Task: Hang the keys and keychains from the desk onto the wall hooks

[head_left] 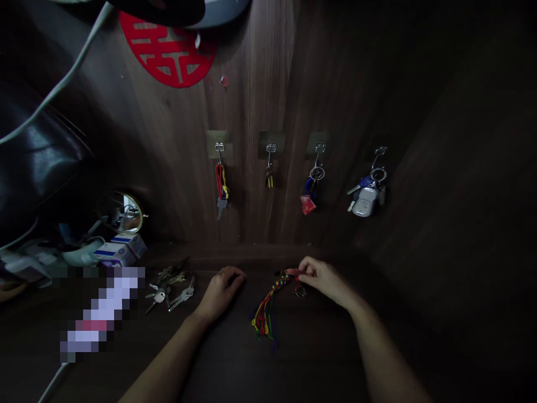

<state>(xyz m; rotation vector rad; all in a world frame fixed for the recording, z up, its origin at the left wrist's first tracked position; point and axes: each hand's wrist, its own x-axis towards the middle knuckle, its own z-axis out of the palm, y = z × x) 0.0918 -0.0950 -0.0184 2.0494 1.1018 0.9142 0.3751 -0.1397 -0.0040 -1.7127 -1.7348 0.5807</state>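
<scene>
On the dark wooden surface, my right hand (316, 275) pinches the red end of a braided, multicoloured tassel keychain (280, 281). Its loose strands fan out toward me, and a small metal ring hangs by the pinched end. My left hand (221, 286) rests on the surface to the left of the tassel, fingers loosely stretched and holding nothing. A heap of loose keys (180, 292) lies just left of that hand. Above, on the wall, hang a key on a red and yellow cord (220, 190), a small yellow-and-black item (269, 178), a red-tagged key ring (308, 202) and a car-remote key bunch (366, 200).
Adhesive wall hooks (271, 148) carry the hanging items. At the left are a round mirror (128, 215), small boxes (119, 252), a black bag (33, 157) and a white cable (69, 73). A red paper cutout (168, 53) is on the wall. A pixelated patch covers something at lower left.
</scene>
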